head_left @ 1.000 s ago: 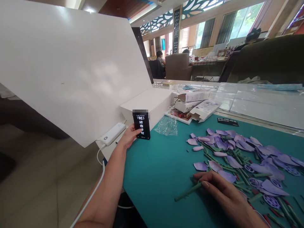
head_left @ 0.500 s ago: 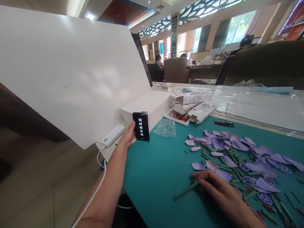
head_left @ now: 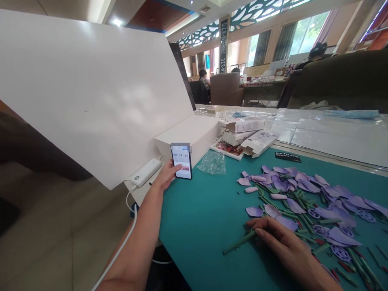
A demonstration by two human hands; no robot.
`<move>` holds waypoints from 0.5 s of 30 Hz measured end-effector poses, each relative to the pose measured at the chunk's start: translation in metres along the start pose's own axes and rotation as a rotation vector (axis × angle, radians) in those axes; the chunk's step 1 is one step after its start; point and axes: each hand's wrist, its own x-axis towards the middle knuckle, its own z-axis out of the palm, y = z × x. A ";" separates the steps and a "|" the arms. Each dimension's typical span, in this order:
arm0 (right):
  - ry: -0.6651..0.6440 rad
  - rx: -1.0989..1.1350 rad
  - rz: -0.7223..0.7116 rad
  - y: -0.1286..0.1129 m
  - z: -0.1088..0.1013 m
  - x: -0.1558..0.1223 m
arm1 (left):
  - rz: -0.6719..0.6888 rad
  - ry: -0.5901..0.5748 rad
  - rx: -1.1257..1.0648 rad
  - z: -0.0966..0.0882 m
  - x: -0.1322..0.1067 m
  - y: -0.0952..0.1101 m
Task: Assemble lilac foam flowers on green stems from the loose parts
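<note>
My left hand (head_left: 167, 174) is closed around a smartphone (head_left: 185, 171) held upright against the white box, its thumb over the lower screen. The screen is lit with a running-time readout, and its top edge is blurred out. Low over the green mat, my right hand (head_left: 279, 240) pinches one end of a green plastic stem (head_left: 238, 243) between thumb and fingers. The stem points toward the lower left. Beside and beyond that hand lie purple petal pieces (head_left: 295, 205) in a loose heap, mixed with green stems, small red parts and purple wheel-shaped pieces (head_left: 341, 253).
A large white box (head_left: 194, 129) with its lid raised stands at the left. Small opened cartons (head_left: 257, 141), a crumpled clear bag (head_left: 214, 163) and a black card (head_left: 287, 157) lie at the back. A white power bank (head_left: 145, 173) with a cable sits at the mat's left edge.
The phone's screen has lit up from a black display with white characters to a timer page. My left thumb has come onto the screen. My right hand keeps the stem in place.
</note>
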 end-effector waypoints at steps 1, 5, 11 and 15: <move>0.004 -0.003 0.000 0.000 0.000 0.000 | 0.002 -0.008 0.010 -0.001 0.000 -0.001; 0.027 0.027 -0.018 0.006 0.000 0.001 | 0.019 -0.020 0.057 -0.005 0.004 -0.008; 0.004 0.031 -0.025 0.003 0.000 0.001 | 0.034 -0.003 0.133 -0.008 0.007 -0.013; -0.001 0.018 0.010 0.001 0.000 0.001 | 0.033 0.029 0.181 -0.005 0.006 -0.012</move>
